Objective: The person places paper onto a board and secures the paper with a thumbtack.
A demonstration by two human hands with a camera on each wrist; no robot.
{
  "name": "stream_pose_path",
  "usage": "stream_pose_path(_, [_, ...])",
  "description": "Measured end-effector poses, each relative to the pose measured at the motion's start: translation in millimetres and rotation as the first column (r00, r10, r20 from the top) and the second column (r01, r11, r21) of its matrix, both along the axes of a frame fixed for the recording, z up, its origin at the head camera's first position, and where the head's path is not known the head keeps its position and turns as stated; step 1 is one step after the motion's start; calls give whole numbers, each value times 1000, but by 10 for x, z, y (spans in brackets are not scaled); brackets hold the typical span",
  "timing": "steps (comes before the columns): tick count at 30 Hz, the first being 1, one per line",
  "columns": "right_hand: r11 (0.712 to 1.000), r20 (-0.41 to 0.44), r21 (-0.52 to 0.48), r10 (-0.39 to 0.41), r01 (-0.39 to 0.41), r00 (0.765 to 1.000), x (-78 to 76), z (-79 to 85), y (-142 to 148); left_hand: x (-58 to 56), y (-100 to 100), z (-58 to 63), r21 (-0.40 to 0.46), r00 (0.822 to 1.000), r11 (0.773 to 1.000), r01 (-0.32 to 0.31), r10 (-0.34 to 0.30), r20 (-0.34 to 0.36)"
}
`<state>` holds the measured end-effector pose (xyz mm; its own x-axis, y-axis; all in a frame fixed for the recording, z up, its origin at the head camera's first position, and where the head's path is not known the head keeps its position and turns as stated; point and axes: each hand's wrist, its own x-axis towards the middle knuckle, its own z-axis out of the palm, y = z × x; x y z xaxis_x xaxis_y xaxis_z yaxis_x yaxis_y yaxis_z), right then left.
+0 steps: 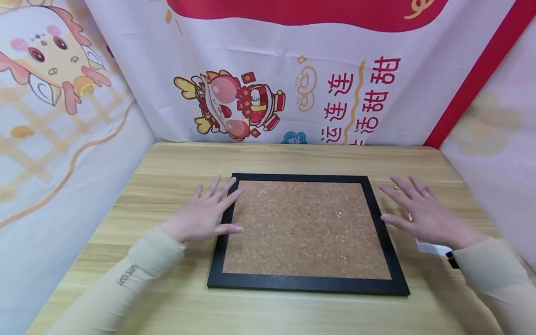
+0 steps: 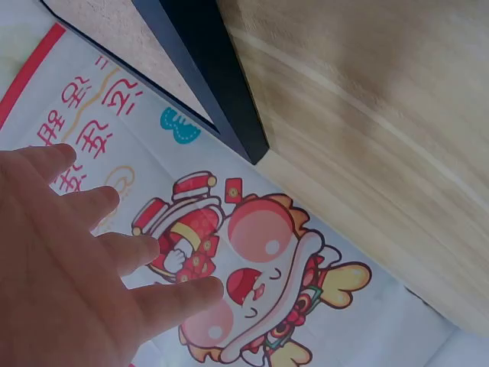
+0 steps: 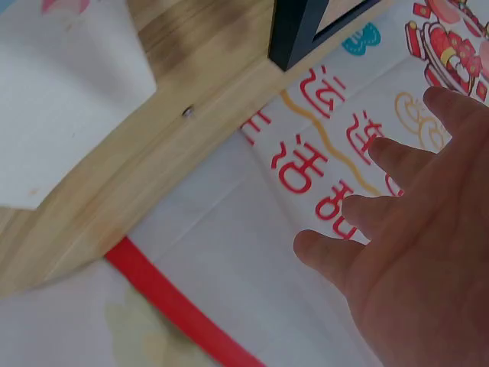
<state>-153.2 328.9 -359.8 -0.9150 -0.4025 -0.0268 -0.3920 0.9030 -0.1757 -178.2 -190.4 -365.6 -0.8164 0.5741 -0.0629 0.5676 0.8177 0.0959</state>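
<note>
you're at a makeshift recording booth: a wooden table (image 1: 293, 158) screened on three sides by hung printed cloth (image 1: 343, 93) bearing cartoon dragons (image 1: 234, 104) and red chinese characters.

wooden table (image 1: 293, 158), cartoon-printed cloth walls (image 1: 335, 70), seemingly fabric

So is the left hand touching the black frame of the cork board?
Cannot tell. In the head view the left hand overlaps the black frame at its left edge with fingers spread, but no view shows whether it rests on it or hovers.
</note>
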Motion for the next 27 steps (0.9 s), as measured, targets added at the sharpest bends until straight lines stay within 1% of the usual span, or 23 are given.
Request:
stream_pose_path(3, [999, -1, -18, -30, 30, 1000, 20, 21, 125, -7, -32, 18, 1, 1000, 1000, -10, 10, 5])
stream_pose_path(6, [997, 6, -39, -68, 68, 998, 41, 0, 240, -14, -82, 27, 3, 1000, 1000, -22, 22, 9])
stream_pose_path(9, [993, 10, -56, -105, 105, 994, 57, -67, 360, -16, -138, 14, 7, 1000, 1000, -28, 27, 9])
stream_pose_path(12, [990, 9, -33, -136, 136, 991, 57, -150, 490, -12, -198, -31, 7, 999, 999, -37, 37, 17])
stream_pose_path(14, [987, 15, -7, -161, 161, 987, 44, -208, 583, -1, -227, -57, 15, 999, 999, -44, 44, 6])
stream_pose_path(17, [978, 51, 17, -207, 207, 977, 26, -269, 722, 20, -244, -77, 67, 996, 994, -90, 91, -13])
stream_pose_path(19, [968, 97, 24, -249, 248, 964, 31, -290, 802, 37, -229, -75, 135, 989, 981, -138, 143, -25])
stream_pose_path(20, [964, 118, 24, -268, 267, 956, 36, -294, 840, 42, -218, -78, 175, 985, 970, -167, 173, -20])
stream_pose_path(22, [952, 154, 20, -305, 306, 940, 53, -302, 903, 52, -187, -93, 241, 974, 945, -222, 224, 16])
stream_pose_path(24, [941, 168, 14, -336, 339, 927, 61, -318, 937, 67, -155, -127, 282, 965, 923, -263, 249, 83])
stream_pose_path(25, [938, 167, 10, -343, 347, 924, 60, -330, 946, 71, -140, -156, 288, 960, 917, -275, 249, 126])
stream_pose_path(27, [932, 168, 16, -359, 362, 918, 52, -351, 942, 87, -116, -224, 273, 948, 916, -295, 244, 205])
